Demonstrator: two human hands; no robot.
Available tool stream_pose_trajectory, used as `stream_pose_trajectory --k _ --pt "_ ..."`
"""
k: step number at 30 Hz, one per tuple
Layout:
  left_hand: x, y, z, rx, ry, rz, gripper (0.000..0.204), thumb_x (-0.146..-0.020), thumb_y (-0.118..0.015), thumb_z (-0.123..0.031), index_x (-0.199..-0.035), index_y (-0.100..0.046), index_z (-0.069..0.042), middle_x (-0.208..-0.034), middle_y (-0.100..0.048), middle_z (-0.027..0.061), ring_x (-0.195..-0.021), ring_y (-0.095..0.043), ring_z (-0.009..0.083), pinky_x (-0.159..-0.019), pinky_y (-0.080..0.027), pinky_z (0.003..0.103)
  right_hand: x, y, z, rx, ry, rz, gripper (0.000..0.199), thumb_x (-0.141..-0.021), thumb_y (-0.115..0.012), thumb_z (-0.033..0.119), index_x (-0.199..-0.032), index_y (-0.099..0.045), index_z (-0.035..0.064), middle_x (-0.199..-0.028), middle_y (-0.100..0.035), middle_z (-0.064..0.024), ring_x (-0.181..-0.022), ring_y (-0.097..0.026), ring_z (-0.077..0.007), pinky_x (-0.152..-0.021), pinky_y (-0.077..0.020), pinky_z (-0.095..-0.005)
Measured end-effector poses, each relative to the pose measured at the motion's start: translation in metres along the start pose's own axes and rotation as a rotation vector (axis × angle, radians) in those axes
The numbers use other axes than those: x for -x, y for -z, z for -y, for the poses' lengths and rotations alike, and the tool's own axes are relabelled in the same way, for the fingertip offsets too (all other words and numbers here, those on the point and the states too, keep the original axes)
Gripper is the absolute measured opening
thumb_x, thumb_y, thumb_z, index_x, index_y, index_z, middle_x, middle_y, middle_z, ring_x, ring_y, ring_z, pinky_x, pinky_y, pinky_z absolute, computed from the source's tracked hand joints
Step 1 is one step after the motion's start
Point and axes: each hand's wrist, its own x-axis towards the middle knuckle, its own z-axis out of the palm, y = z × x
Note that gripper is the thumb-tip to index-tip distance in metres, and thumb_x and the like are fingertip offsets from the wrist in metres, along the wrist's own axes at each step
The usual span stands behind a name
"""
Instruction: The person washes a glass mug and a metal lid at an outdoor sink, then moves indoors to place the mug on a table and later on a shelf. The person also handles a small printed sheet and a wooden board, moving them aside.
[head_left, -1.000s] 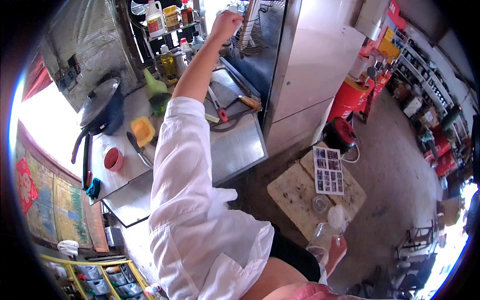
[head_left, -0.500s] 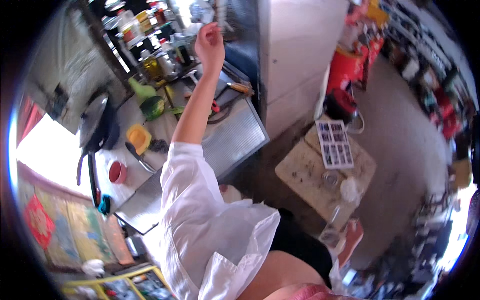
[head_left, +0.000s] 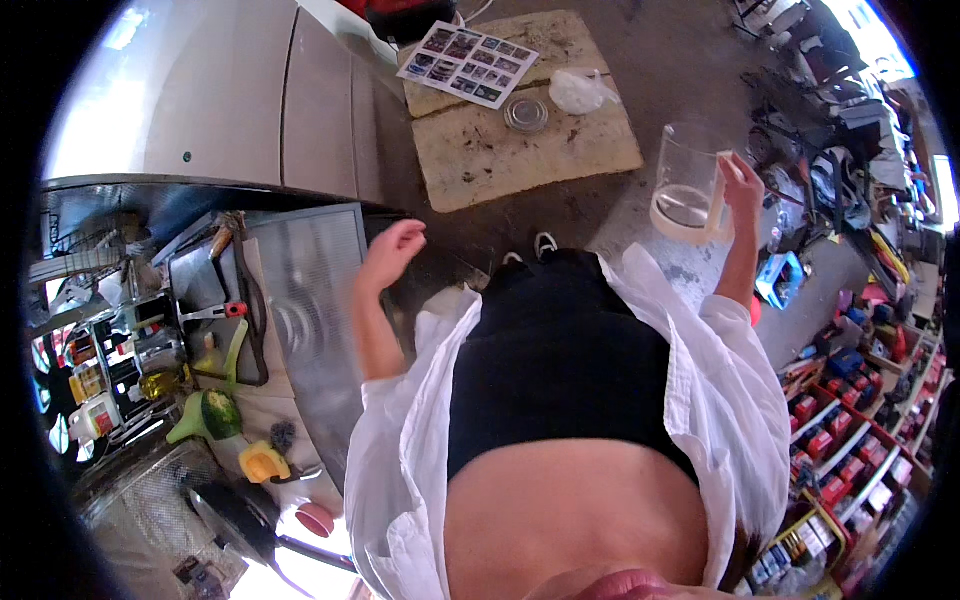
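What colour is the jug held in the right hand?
Clear see-through plastic jug with a pale cream rim, seen in the head view.

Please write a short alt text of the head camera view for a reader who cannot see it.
Seen from above, a person in a white shirt holds a clear jug by its handle in the right hand, while the empty left hand hangs half-curled beside a metal counter. A worn board lies on the floor ahead.

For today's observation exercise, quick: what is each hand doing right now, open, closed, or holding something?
Left hand: loosely curled, holding nothing, in the air beside the metal counter.
Right hand: closed on the handle of a clear glass jug.
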Motion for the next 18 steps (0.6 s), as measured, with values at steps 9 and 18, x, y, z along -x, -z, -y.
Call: stream_pose_trajectory --k 9,18 --pt "-0.002 -0.033 0.087 -0.087 0.282 0.105 0.040 -0.079 -0.062 -0.025 -0.111 -0.056 -0.002 -0.097 -0.063 0.0145 -0.089 -0.061 0.0270 -0.078 -0.047 0.035 0.116 -0.027 -0.188 1.195 -0.424 0.461 0.049 -0.064 -0.067 0.045 -0.086 -0.066 0.0005 -0.088 -0.063 -0.0240 -0.088 -0.062 -0.0347 -0.075 -0.0487 -0.0404" --pt "-0.064 -0.014 0.105 -0.279 0.131 0.134 0.036 -0.082 -0.061 -0.026 -0.109 -0.057 -0.002 -0.095 -0.063 0.0141 -0.086 -0.061 0.0279 -0.077 -0.047 0.036 0.068 -0.043 -0.128 0.479 -0.248 0.183 0.033 -0.079 -0.064 0.034 -0.081 -0.065 0.0009 -0.053 -0.052 -0.0037 -0.039 -0.046 -0.0118 -0.038 -0.0361 -0.0303"
